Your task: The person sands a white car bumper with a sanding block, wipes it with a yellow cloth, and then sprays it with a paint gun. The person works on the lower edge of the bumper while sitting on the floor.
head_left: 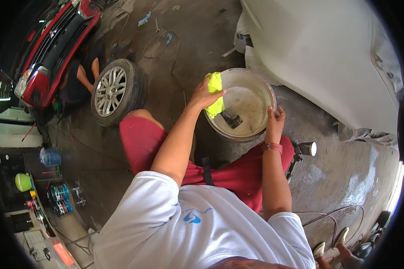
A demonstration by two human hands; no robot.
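Observation:
In front of me a round, shallow, pale basin (251, 92) with a dark rim stands between my knees. A dark, flat piece (232, 119) lies inside it near the left wall. My left hand (203, 95) is closed on a bright yellow-green cloth (216, 85), pressed against the basin's left rim. On the opposite side my right hand (274, 122) grips the basin's right rim, thumb inside and fingers outside. A wristband is on my right wrist.
A wheel with its tyre (121, 93) stands at the left, beside another person (83, 78) crouching by a red car (40, 83). A large pale car panel (318, 58) fills the upper right. A hose (332, 215) and someone's feet (319, 249) are at lower right.

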